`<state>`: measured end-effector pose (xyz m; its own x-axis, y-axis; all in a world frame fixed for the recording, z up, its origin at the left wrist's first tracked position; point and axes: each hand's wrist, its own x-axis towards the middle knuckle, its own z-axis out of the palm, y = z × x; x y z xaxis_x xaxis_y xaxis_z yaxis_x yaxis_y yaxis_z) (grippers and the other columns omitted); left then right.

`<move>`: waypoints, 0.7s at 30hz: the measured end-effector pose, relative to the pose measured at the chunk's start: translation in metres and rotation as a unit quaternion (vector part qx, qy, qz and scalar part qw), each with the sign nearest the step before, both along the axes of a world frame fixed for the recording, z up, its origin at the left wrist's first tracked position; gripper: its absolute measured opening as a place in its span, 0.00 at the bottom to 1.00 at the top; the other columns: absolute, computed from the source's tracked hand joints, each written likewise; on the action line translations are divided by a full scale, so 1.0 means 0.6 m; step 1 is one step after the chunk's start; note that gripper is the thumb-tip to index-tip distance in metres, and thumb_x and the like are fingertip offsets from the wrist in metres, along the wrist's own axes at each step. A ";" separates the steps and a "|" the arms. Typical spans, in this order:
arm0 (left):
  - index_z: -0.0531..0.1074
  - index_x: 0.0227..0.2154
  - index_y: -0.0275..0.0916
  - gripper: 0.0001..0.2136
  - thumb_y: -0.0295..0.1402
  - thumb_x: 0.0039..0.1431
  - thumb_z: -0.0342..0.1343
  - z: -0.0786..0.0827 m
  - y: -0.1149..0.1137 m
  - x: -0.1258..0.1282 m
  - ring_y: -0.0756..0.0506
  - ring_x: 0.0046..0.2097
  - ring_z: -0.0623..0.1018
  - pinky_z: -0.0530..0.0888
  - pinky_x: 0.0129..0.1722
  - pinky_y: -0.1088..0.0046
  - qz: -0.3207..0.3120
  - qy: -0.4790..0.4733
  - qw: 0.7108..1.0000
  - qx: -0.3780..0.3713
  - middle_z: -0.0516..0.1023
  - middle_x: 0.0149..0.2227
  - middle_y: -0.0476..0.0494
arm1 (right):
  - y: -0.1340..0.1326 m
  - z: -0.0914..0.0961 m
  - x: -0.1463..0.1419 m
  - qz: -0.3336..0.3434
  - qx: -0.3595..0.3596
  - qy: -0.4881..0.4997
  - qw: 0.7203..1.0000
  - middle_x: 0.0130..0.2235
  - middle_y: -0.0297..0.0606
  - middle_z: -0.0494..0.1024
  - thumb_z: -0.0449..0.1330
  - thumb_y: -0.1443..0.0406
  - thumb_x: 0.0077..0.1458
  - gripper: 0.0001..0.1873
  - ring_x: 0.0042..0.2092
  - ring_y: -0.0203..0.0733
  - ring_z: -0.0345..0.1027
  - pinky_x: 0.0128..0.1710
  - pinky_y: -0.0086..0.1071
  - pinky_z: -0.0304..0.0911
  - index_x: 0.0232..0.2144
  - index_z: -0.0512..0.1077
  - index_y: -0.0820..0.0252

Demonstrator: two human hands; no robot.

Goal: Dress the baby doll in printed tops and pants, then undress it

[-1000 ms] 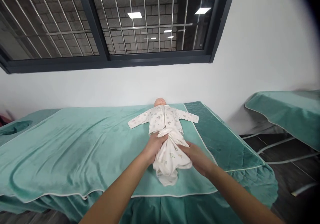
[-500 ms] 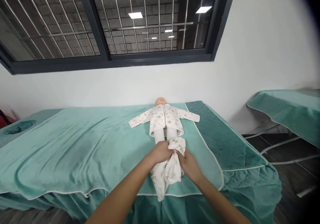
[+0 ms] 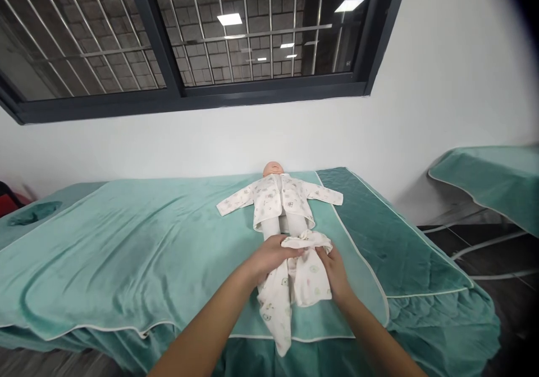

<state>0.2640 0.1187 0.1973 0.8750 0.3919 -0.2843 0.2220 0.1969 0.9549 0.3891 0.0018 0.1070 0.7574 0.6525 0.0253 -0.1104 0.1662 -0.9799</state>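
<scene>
A baby doll lies on its back on the bed, head toward the wall, its arms spread in a white printed jacket. White patterned baby pants are bunched around the doll's lower legs, one leg of the pants hanging toward me. My left hand is closed on the left side of the waistband, thumb on top. On the opposite side, my right hand pinches the waistband's edge. The doll's feet are hidden inside or behind the cloth.
The bed wears a light green velvet cover with white piping over a darker green sheet. Behind it are a white wall and a barred window. Another green-covered bed stands at the right; a face hole shows at far left.
My hands have moved apart, the right one going rightward, and the pants' waistband is stretched wider. The pants' fabric now hangs more spread out. The camera view has shifted slightly.
</scene>
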 end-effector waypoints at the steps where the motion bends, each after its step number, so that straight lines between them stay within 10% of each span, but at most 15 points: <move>1: 0.77 0.40 0.36 0.19 0.38 0.44 0.68 0.004 0.005 0.004 0.40 0.43 0.78 0.72 0.41 0.68 0.004 -0.003 1.000 -0.006 0.81 0.41 0.40 | 0.003 0.002 0.003 -0.002 0.003 -0.002 1.000 0.47 0.43 0.78 0.61 0.50 0.53 0.24 0.46 0.51 0.71 0.44 0.39 0.66 0.46 0.69 0.58; 14: 0.75 0.34 0.37 0.10 0.31 0.47 0.58 0.006 0.079 0.082 0.43 0.41 0.75 0.68 0.40 0.72 0.134 -0.074 0.958 0.241 0.79 0.35 0.47 | 0.067 0.034 0.055 -0.047 -0.075 -0.173 0.981 0.35 0.36 0.76 0.55 0.54 0.58 0.11 0.37 0.45 0.66 0.37 0.35 0.60 0.36 0.66 0.55; 21: 0.74 0.33 0.39 0.07 0.29 0.52 0.53 0.008 0.076 0.086 0.46 0.37 0.74 0.65 0.36 0.74 0.079 -0.049 0.930 0.354 0.78 0.34 0.49 | 0.099 0.018 0.110 -0.063 -0.084 -0.225 0.969 0.34 0.35 0.74 0.53 0.58 0.58 0.08 0.36 0.45 0.64 0.36 0.35 0.57 0.35 0.65 0.55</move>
